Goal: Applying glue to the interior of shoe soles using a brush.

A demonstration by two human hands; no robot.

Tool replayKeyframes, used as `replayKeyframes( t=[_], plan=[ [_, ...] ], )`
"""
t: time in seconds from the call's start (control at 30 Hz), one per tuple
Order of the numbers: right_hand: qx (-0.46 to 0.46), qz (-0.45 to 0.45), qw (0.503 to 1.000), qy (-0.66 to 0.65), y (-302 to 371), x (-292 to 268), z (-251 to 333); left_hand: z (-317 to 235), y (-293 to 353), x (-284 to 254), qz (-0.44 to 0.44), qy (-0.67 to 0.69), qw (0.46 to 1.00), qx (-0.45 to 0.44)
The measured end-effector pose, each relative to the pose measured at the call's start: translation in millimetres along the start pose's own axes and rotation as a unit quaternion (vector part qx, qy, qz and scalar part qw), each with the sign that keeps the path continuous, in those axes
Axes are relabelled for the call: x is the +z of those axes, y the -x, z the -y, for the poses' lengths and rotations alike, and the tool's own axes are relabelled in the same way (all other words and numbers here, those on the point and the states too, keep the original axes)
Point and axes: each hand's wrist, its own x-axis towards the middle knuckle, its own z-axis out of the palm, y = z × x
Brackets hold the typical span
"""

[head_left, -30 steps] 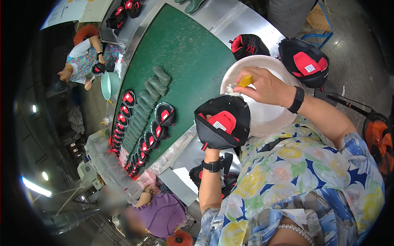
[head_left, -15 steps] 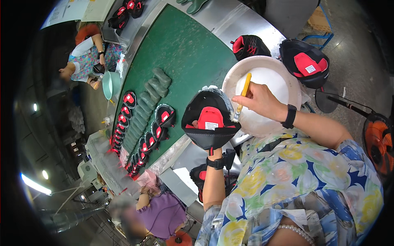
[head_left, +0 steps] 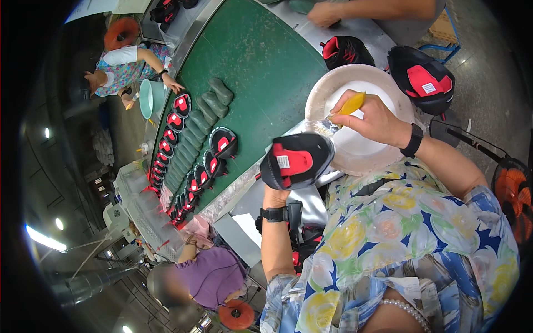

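A black and red shoe upper (head_left: 297, 161) rests on my left hand (head_left: 275, 196), which grips it from beneath and is mostly hidden by it. Whitish wet stuff lines the upper's edge on the basin side. My right hand (head_left: 380, 120) is closed around a yellow-handled brush (head_left: 353, 103). Its bristles point down and left, just above the upper's far edge; whether they touch is hard to tell. Under my right hand stands a pale round basin (head_left: 315, 95) holding white liquid (head_left: 361, 145).
Rows of shoe uppers (head_left: 223, 142) and dark green soles (head_left: 213, 105) lie on a green belt (head_left: 261, 61). Beyond the basin sit a black shoe (head_left: 348, 51) and another upper (head_left: 420, 83). A co-worker's hand (head_left: 323, 14) reaches in at the top. Right stands an orange fan (head_left: 512, 194).
The upper in my left hand has turned and tilted, its edge now toward the basin. My right hand has moved up and right with the brush. A co-worker's arm has appeared at the top.
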Motion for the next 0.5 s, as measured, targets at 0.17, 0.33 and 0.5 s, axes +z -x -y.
replayKeyframes(
  t=[0.17,0.33,0.5],
  plan=[
    [-0.132,0.031,0.991,0.017,-8,13,5,53,-2,1,0.131,-0.305,0.94,-0.075],
    [-0.338,0.126,0.932,-0.035,-24,37,29,85,0,34,0.056,0.05,0.963,-0.26],
    [-0.373,0.174,0.911,0.035,-30,43,17,89,-6,41,0.041,0.272,0.9,-0.338]
  ],
)
